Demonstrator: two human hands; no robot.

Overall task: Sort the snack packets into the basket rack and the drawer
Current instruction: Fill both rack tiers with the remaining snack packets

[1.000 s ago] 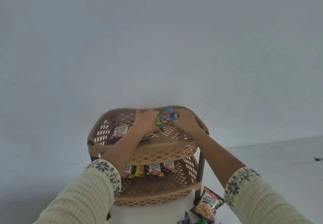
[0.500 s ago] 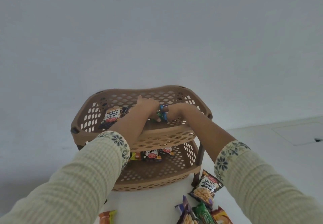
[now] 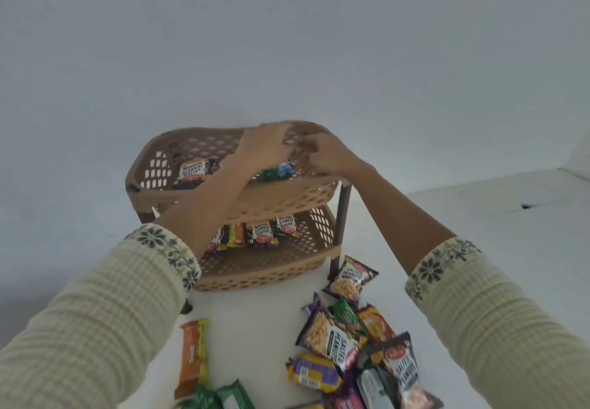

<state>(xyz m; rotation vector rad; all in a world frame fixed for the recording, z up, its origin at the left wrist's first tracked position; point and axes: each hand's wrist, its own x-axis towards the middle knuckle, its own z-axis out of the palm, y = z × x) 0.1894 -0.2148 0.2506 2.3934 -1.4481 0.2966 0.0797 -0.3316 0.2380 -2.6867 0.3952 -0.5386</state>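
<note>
Progress: partial. Orange packet (image 3: 193, 354) lies flat at the near left of the white surface (image 3: 255, 329), unsorted, with green packets (image 3: 223, 397) at the near edge beside it. Basket rack (image 3: 287, 199) stands at the far side, close to the wall. Its upper tier holds a salted-peanuts packet (image 3: 191, 170) at the left and two small packets (image 3: 277, 172), green and blue, toward the right. Its lower tier holds a row of packets (image 3: 255, 233) along the back.

Left hand (image 3: 265, 145) hovers palm down over the upper tier, fingers reaching toward the back rim and gripping nothing visible. Right hand (image 3: 322, 153) is just beside it with fingers loosely curled (motion blur: whether anything is pinched cannot be told).

Loose pile of packets (image 3: 348, 341) lies at the near right, with one peanuts packet (image 3: 349, 277) just beside the rack's right leg. Drawer is not in view.

Judgement: both tiers are started, and a good share of the stock is unsorted.
</note>
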